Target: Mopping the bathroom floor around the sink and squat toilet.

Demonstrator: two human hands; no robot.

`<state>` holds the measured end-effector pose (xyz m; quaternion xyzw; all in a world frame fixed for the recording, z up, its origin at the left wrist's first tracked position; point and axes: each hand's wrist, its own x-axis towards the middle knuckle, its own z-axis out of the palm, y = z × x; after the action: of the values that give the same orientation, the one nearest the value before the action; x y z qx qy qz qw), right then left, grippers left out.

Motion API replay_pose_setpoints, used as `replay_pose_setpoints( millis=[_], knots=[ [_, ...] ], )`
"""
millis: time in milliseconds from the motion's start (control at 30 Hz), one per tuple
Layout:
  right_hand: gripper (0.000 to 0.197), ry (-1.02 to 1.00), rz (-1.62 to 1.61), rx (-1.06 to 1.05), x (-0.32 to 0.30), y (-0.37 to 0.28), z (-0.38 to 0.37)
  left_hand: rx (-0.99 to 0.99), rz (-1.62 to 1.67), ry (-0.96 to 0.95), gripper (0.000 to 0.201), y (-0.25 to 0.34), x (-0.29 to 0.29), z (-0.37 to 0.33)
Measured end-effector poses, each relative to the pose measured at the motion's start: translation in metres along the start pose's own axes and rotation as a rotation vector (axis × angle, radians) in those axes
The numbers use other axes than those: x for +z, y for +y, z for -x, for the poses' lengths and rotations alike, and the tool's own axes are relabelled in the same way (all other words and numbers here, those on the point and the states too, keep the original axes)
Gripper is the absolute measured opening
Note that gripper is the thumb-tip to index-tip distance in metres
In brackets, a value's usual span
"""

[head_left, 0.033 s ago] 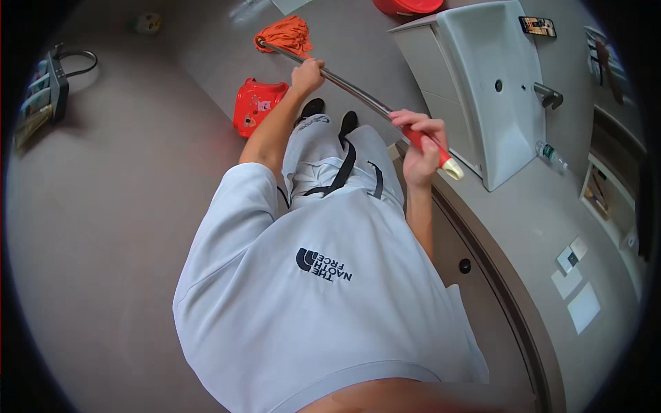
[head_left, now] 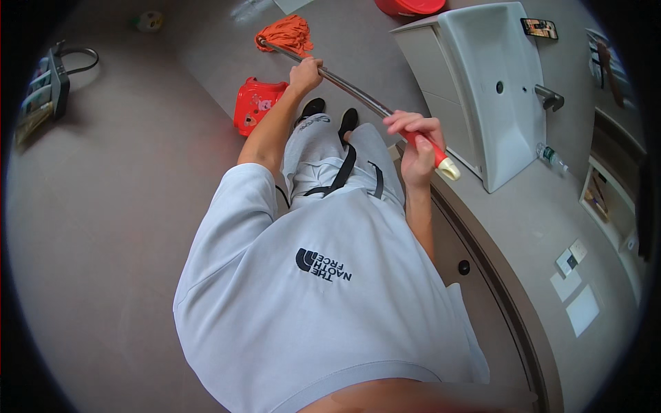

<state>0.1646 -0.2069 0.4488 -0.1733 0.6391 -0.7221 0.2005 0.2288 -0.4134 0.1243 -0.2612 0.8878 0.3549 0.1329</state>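
A mop with an orange string head lies across in front of me, its strands against the grey floor at the far end. My left hand is closed round the metal pole not far from that head. Higher up, my right hand grips the red handle section, with its cream end cap sticking out below the fingers. Beyond my left forearm stands a red plastic stool-like piece with cartoon stickers, partly covered by the arm.
On the right is a white washbasin with a metal tap. A phone and a clear bottle are beside it. A red bucket-like container shows at the top edge. A rack hangs at the far left.
Very little differs. My right hand and the handle's cream end have shifted slightly to the left; the mop head stays in place.
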Motion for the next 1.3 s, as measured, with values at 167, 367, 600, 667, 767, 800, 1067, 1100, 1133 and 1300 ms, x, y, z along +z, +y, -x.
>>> replay_pose_setpoints(
  millis=[167,367,600,667,767,800,1067,1100,1133,1300],
  knots=[
    [0.01,-0.166,-0.005,-0.094,0.036,-0.025,-0.023,0.01,0.041,0.082,0.017,-0.006,-0.053,-0.007],
    [0.007,-0.007,-0.117,-0.133,-0.021,-0.084,0.021,0.24,0.118,0.087,0.014,0.077,-0.031,0.038],
    [0.009,0.34,0.035,-0.211,-0.084,-0.161,0.13,0.696,0.018,-0.502,0.022,0.202,0.037,0.061],
    [0.01,0.468,0.097,-0.27,-0.091,-0.171,0.164,0.835,-0.01,-0.595,0.022,0.24,0.066,0.079],
    [0.011,0.585,0.285,-0.365,-0.07,-0.183,0.201,1.005,0.024,-0.728,0.024,0.268,0.102,0.119],
    [0.01,0.617,0.31,-0.413,-0.054,-0.188,0.196,1.055,0.054,-0.772,0.025,0.271,0.096,0.118],
    [0.011,0.59,0.716,-0.587,-0.059,-0.193,0.184,1.148,0.096,-0.977,0.021,0.326,0.138,0.139],
    [0.011,0.598,0.732,-0.568,-0.066,-0.199,0.191,1.214,0.114,-1.018,0.017,0.334,0.146,0.142],
    [0.012,0.61,0.842,-0.528,-0.086,-0.209,0.193,1.271,0.151,-1.014,0.015,0.354,0.154,0.137],
    [0.022,0.885,0.874,-0.501,-0.027,-0.155,0.187,1.148,0.09,-0.968,0.018,0.249,0.108,0.111]
  ],
)
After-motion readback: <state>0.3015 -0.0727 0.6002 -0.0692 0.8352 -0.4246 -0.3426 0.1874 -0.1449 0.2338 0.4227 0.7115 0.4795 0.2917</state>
